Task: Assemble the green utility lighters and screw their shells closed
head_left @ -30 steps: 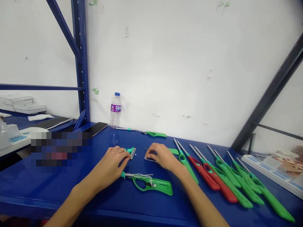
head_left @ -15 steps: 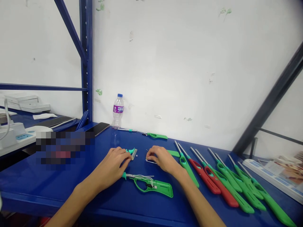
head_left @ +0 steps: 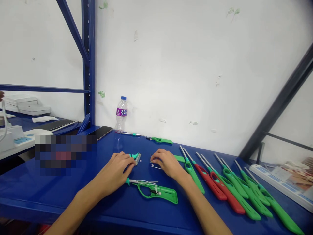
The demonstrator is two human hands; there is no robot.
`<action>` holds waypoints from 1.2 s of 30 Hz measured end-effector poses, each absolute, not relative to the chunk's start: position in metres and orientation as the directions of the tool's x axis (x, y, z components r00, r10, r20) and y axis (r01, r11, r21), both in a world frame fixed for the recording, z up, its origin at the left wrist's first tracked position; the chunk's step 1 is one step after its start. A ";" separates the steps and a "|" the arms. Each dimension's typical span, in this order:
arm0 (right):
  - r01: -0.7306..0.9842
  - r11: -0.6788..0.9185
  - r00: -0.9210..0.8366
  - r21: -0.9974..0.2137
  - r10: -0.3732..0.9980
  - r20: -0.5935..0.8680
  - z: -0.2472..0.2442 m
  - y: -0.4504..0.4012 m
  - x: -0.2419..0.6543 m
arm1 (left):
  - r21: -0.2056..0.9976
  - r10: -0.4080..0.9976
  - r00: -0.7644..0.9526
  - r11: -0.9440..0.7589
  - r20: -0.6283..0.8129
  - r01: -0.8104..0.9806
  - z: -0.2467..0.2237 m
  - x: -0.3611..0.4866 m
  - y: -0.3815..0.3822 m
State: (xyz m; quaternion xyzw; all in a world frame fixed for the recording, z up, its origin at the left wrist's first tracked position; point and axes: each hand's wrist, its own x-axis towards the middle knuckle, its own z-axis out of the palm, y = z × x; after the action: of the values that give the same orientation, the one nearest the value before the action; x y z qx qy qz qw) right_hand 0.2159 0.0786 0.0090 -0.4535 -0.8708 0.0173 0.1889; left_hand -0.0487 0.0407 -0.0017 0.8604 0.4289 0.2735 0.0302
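My left hand (head_left: pixel 121 166) is closed on the end of a small clear plastic part (head_left: pixel 138 159), beside a teal piece (head_left: pixel 133 155). To the right, my right hand (head_left: pixel 165 162) has its thumb and fingertips pressed together near the tabletop; what they pinch is too small to name. A thin metal rod (head_left: pixel 156 167) lies just under those fingers. Nearer to me lies an opened green lighter body (head_left: pixel 166 194) with white wires and a metal tube. A tiny white piece (head_left: pixel 140 160) rests between my hands. Part of a green handle (head_left: pixel 179 158) shows behind my right hand.
Several green and red long lighters (head_left: pixel 230 189) lie in a row at the right. Along the wall are a bottle (head_left: pixel 121 114), a phone (head_left: pixel 104 132) and another green lighter (head_left: pixel 161 140). Power strips (head_left: pixel 281 182) and blue shelf posts (head_left: pixel 89 65) flank the blue table (head_left: pixel 97 212).
My right fingertips have shifted slightly up off the thin rod's end, which now shows below them. My left hand stays about where it was. The view has moved a little.
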 end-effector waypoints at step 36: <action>1.000 0.001 0.004 -0.013 0.939 0.344 0.019 0.085 0.242 | 0.300 0.867 0.188 -0.352 0.461 0.887 0.001 -0.057 0.047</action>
State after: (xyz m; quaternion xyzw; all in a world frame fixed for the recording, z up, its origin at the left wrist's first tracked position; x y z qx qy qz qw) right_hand 0.2424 0.0853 0.0186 -0.6967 -0.6956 -0.1192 0.1282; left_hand -0.0574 0.0472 0.0011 0.7706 0.5690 0.2866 -0.0173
